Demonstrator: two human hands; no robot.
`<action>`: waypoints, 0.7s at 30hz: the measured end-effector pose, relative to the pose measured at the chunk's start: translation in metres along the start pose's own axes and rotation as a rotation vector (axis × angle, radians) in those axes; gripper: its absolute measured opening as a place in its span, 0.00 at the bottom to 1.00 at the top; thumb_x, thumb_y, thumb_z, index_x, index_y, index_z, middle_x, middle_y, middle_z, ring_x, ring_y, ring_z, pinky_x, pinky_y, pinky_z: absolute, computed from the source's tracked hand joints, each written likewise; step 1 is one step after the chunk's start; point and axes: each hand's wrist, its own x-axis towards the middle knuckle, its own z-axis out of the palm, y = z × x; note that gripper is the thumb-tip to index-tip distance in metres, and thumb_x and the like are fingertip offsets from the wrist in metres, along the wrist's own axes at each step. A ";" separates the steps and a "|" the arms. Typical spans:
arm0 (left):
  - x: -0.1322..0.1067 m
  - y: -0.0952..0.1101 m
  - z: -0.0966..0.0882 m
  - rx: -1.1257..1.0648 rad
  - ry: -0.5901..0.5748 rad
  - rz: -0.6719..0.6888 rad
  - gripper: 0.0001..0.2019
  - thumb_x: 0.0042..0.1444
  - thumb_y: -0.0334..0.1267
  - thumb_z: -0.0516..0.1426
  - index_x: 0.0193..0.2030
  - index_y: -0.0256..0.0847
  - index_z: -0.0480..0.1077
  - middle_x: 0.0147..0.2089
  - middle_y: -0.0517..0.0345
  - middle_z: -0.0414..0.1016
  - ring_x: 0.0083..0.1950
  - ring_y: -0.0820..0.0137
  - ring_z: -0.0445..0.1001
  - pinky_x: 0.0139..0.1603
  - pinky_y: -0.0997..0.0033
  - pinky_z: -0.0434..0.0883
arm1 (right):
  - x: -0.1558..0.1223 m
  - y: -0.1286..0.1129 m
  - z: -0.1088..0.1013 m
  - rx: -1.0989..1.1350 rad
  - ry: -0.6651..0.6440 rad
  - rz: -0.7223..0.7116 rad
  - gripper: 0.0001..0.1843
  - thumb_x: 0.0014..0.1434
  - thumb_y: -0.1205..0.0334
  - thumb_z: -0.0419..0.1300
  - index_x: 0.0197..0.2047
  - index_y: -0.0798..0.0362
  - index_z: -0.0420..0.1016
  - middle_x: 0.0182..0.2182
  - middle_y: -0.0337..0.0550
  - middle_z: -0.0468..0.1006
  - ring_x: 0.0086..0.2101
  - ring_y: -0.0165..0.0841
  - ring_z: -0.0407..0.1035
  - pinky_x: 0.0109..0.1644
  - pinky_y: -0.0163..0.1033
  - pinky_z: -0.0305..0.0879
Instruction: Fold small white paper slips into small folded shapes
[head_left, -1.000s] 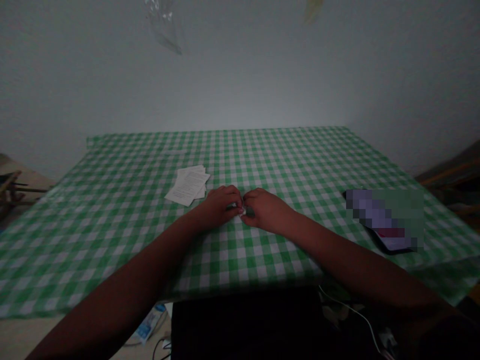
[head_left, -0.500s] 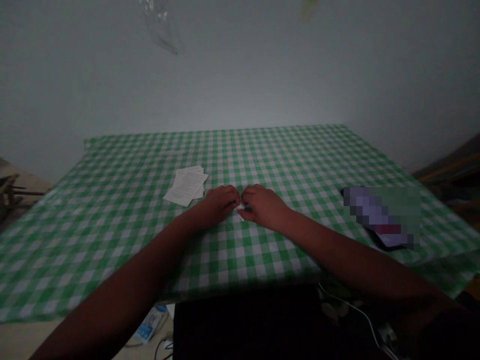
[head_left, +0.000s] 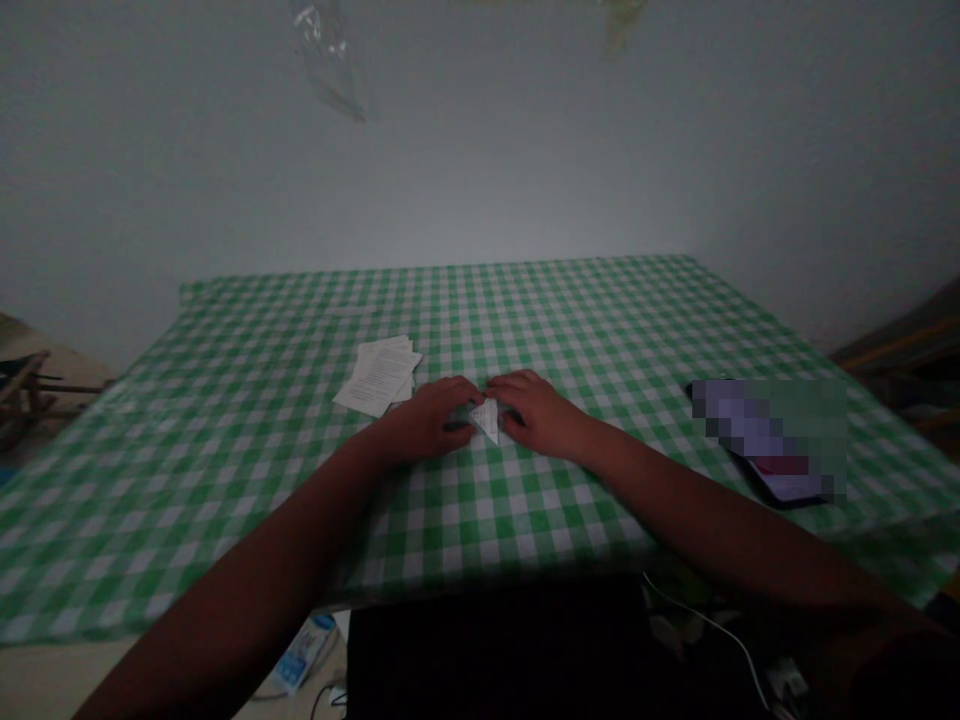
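A small folded piece of printed paper (head_left: pixel 487 420), roughly triangular, lies on the checked tablecloth between my two hands. My left hand (head_left: pixel 441 415) holds it from the left, fingers curled over its upper edge and the thumb at its lower left side. From the right, my right hand (head_left: pixel 541 415) has its fingertips at the paper's top and the thumb at its right side. Part of the paper is covered by the fingers. Just beyond my left hand, several printed paper sheets (head_left: pixel 379 375) lie in a loose, fanned pile.
A green and white checked cloth (head_left: pixel 570 330) covers the table. On its right side lies a phone (head_left: pixel 765 440), its screen blurred out. A clear plastic bag (head_left: pixel 330 60) hangs on the wall behind. Below the front edge, a white cable (head_left: pixel 712 615) runs down.
My fingers and thumbs have spread apart from their tight pinch, so more of the folded paper shows between my hands. The view has shifted slightly.
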 end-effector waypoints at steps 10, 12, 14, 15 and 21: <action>0.006 0.005 0.015 0.099 0.057 -0.101 0.17 0.56 0.44 0.62 0.50 0.43 0.65 0.53 0.51 0.71 0.56 0.59 0.70 0.56 0.55 0.65 | 0.003 -0.002 -0.005 0.035 -0.019 0.000 0.18 0.58 0.70 0.58 0.52 0.52 0.73 0.47 0.47 0.76 0.50 0.40 0.66 0.57 0.50 0.57; 0.005 0.005 0.015 0.107 0.066 -0.102 0.17 0.57 0.43 0.61 0.50 0.43 0.65 0.52 0.52 0.71 0.55 0.59 0.70 0.55 0.55 0.65 | 0.002 -0.001 -0.005 0.042 -0.019 -0.008 0.18 0.57 0.69 0.59 0.51 0.52 0.73 0.46 0.48 0.76 0.49 0.40 0.66 0.56 0.49 0.58; 0.005 0.007 0.014 0.111 0.072 -0.102 0.16 0.56 0.42 0.61 0.50 0.43 0.65 0.52 0.51 0.71 0.55 0.59 0.70 0.55 0.54 0.65 | 0.002 0.000 -0.005 0.045 -0.013 -0.009 0.17 0.57 0.69 0.59 0.50 0.53 0.73 0.45 0.47 0.76 0.48 0.40 0.66 0.55 0.49 0.58; 0.005 0.008 0.013 0.109 0.072 -0.102 0.16 0.56 0.42 0.61 0.50 0.43 0.65 0.53 0.51 0.71 0.55 0.58 0.70 0.55 0.54 0.65 | 0.001 0.000 -0.006 0.046 -0.007 -0.008 0.16 0.57 0.69 0.60 0.50 0.53 0.73 0.45 0.47 0.75 0.48 0.40 0.66 0.55 0.49 0.59; 0.004 0.010 0.011 0.092 0.047 -0.072 0.16 0.56 0.39 0.60 0.51 0.43 0.65 0.54 0.51 0.71 0.56 0.59 0.68 0.57 0.54 0.64 | 0.000 0.000 -0.010 0.139 0.026 -0.034 0.14 0.57 0.69 0.60 0.48 0.54 0.70 0.43 0.46 0.72 0.46 0.37 0.65 0.52 0.45 0.63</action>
